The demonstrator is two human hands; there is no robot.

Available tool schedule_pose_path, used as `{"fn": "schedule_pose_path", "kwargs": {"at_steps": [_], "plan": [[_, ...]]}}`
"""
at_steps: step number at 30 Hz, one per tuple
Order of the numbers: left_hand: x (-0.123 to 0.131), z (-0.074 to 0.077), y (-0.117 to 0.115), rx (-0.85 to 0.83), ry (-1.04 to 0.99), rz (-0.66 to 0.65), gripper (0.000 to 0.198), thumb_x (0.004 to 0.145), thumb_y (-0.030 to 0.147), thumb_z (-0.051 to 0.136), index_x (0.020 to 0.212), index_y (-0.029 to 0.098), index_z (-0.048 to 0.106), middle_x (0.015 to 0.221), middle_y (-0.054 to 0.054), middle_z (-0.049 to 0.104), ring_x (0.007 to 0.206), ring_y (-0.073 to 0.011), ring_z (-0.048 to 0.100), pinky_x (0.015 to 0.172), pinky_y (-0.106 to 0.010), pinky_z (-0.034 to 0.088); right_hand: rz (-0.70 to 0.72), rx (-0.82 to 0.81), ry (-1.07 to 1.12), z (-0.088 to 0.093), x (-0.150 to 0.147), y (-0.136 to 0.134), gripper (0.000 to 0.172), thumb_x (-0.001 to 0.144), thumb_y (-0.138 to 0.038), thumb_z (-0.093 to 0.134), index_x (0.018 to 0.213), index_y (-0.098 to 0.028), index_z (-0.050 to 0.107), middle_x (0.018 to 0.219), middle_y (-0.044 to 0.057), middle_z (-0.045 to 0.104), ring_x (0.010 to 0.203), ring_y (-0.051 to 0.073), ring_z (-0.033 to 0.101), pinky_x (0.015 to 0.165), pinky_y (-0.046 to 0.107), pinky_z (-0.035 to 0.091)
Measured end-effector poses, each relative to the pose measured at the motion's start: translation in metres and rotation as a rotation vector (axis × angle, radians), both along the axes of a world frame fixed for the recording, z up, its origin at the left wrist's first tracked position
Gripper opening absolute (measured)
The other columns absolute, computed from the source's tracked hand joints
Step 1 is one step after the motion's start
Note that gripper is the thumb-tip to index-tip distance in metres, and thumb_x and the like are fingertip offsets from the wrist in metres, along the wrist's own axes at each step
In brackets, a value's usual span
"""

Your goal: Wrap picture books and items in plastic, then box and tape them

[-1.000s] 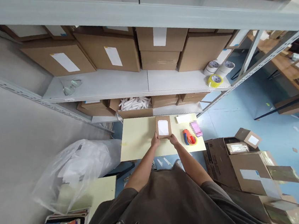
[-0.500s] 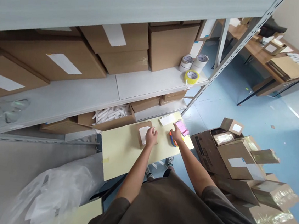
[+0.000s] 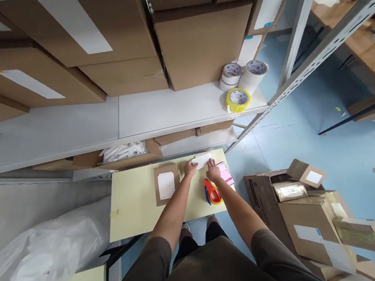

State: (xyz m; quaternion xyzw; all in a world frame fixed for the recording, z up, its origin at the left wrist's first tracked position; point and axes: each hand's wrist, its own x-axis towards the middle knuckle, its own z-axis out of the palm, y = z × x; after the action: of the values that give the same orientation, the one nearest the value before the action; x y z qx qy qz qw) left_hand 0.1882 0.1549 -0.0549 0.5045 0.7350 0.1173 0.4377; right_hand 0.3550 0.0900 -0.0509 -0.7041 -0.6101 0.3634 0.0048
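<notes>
At the far side of the pale yellow table [image 3: 129, 215], my left hand [image 3: 190, 169] is closed on the left end of a small stack of white paper slips [image 3: 202, 159]. My right hand [image 3: 213, 172] has its fingers bent onto the right end of the same stack. Left of my hands lies a flat cardboard box [image 3: 159, 196] with a white label [image 3: 166, 185] on top. A phone [image 3: 225, 173] with a pink screen lies just right of my right hand. Below that hand sits an orange and blue tape dispenser [image 3: 213, 192].
Rolls of tape, one yellow [image 3: 237, 100] and several white [image 3: 254, 73], stand on the metal shelf [image 3: 177, 108] ahead, beside large cartons [image 3: 204, 44]. Several small boxes [image 3: 313, 216] are piled on the floor at right. Plastic wrap [image 3: 59, 243] lies at left.
My left hand has left the cardboard box and moved to the white slips. My right hand has come from the phone's edge to the slips. The camera view has shifted closer.
</notes>
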Motion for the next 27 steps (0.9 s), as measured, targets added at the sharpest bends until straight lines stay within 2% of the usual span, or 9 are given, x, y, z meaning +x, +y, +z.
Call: {"fn": "schedule_pose_path", "kwargs": {"at_steps": [5,10,13,16,18,19,22,25,27], "plan": [[0.010,-0.003,0.004,0.007,0.048,0.195,0.026,0.082,0.037,0.082,0.101,0.019,0.081,0.103,-0.014,0.084,0.096,-0.0285,0.078,0.079,-0.032,0.051,0.115,-0.025,0.014,0.000,-0.010,-0.002,0.098,0.088,-0.020,0.065,0.176,-0.022,0.024,0.183,0.013,0.015,0.170,0.036,0.013,0.132,0.057,0.030],[0.010,0.005,0.003,0.010,0.062,0.149,0.023,0.089,0.030,0.071,0.105,0.020,0.083,0.104,-0.011,0.084,0.100,-0.0273,0.078,0.084,-0.032,0.052,0.062,-0.034,0.051,0.008,-0.005,-0.002,0.101,0.086,-0.028,0.071,0.176,-0.022,0.026,0.183,0.013,0.015,0.170,0.038,0.014,0.131,0.054,0.033],[0.009,0.011,-0.002,0.111,0.106,0.029,0.045,0.086,0.023,0.069,0.131,0.022,0.077,0.125,-0.011,0.080,0.112,-0.0276,0.075,0.092,-0.034,0.053,0.066,-0.024,0.112,0.009,-0.003,-0.002,0.099,0.085,-0.028,0.072,0.175,-0.020,0.031,0.182,0.013,0.023,0.169,0.038,0.017,0.133,0.052,0.031],[0.009,0.016,-0.008,0.254,0.158,-0.261,0.078,0.082,0.019,0.075,0.157,0.025,0.058,0.155,-0.013,0.063,0.131,-0.0307,0.066,0.104,-0.036,0.052,0.063,0.000,0.161,0.005,-0.002,-0.002,0.100,0.081,-0.025,0.073,0.173,-0.020,0.035,0.180,0.013,0.030,0.168,0.040,0.021,0.134,0.053,0.030],[0.009,0.020,-0.009,0.265,0.186,-0.404,0.082,0.082,0.018,0.076,0.161,0.024,0.055,0.158,-0.016,0.060,0.134,-0.0333,0.064,0.108,-0.038,0.051,0.070,0.034,0.202,0.001,-0.001,-0.003,0.101,0.079,-0.021,0.072,0.173,-0.022,0.035,0.179,0.013,0.033,0.167,0.041,0.023,0.132,0.056,0.033],[0.009,0.022,-0.009,0.261,0.190,-0.423,0.080,0.083,0.017,0.076,0.160,0.023,0.056,0.156,-0.017,0.061,0.134,-0.0338,0.064,0.110,-0.039,0.051,0.067,0.065,0.223,0.000,0.000,-0.005,0.102,0.078,-0.019,0.070,0.173,-0.023,0.034,0.178,0.013,0.034,0.167,0.040,0.024,0.131,0.057,0.035],[0.004,0.032,-0.008,0.280,0.094,-0.277,0.067,0.086,0.014,0.073,0.153,0.019,0.064,0.147,-0.019,0.068,0.133,-0.0321,0.066,0.111,-0.038,0.050,-0.036,0.183,0.253,0.004,0.004,-0.012,0.097,0.081,-0.015,0.063,0.173,-0.023,0.035,0.176,0.014,0.037,0.165,0.037,0.031,0.127,0.059,0.041],[-0.007,0.047,-0.010,0.287,-0.131,0.098,0.035,0.095,0.023,0.070,0.128,0.014,0.079,0.122,-0.021,0.079,0.121,-0.0328,0.074,0.103,-0.038,0.055,-0.155,0.254,0.288,0.021,0.005,-0.015,0.089,0.086,-0.018,0.062,0.172,-0.025,0.038,0.177,0.014,0.036,0.159,0.035,0.043,0.123,0.054,0.046],[-0.015,0.059,-0.013,0.274,-0.313,0.383,0.027,0.096,0.033,0.074,0.110,0.012,0.083,0.107,-0.022,0.082,0.111,-0.0335,0.078,0.096,-0.038,0.058,-0.134,0.306,0.353,0.039,0.002,-0.010,0.086,0.088,-0.024,0.065,0.170,-0.027,0.040,0.176,0.013,0.037,0.158,0.034,0.044,0.124,0.053,0.046]]}}
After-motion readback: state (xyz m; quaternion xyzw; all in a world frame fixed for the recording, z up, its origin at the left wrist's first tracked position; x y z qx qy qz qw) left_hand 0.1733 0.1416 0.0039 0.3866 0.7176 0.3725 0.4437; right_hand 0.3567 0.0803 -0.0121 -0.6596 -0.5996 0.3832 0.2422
